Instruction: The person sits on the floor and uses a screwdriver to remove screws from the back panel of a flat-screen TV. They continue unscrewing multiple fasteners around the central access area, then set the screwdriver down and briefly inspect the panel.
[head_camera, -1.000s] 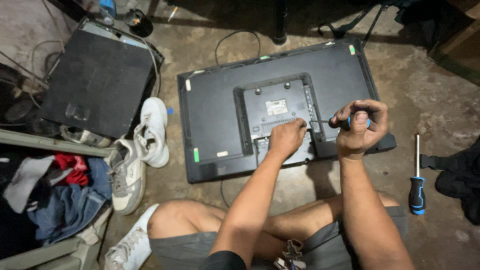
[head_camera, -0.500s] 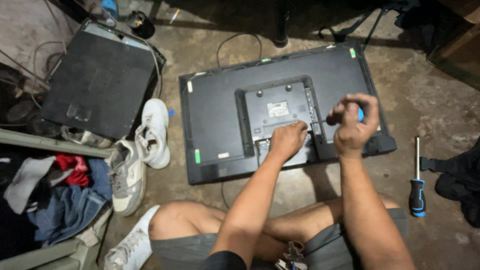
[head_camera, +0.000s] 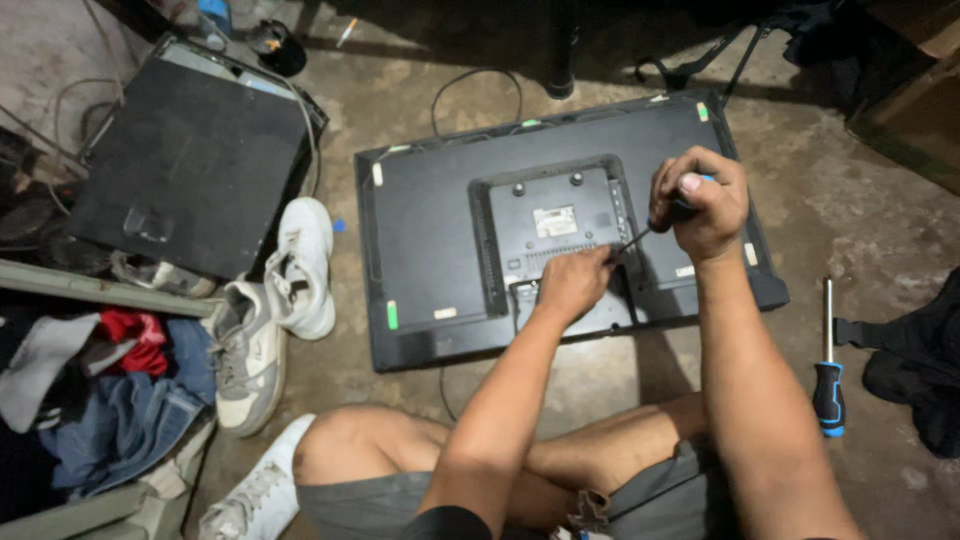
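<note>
Both forearms reach forward from the crossed legs over the black monitor (head_camera: 440, 240), which lies face down on the concrete floor (head_camera: 860, 230). The left hand (head_camera: 572, 283) rests curled on the monitor's raised back panel (head_camera: 555, 225), fingertips pressing near its lower edge. Just right of it, the right hand (head_camera: 700, 205) is clenched around a screwdriver (head_camera: 640, 236), its shaft angled down onto the panel. A spare blue-handled screwdriver (head_camera: 828, 385) lies right of the monitor; white sneakers (head_camera: 275, 310) lie left.

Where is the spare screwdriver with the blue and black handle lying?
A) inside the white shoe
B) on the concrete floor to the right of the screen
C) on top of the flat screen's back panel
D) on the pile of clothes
B: the spare screwdriver lies on the bare concrete floor, right of the flat screen and apart from it.
</note>
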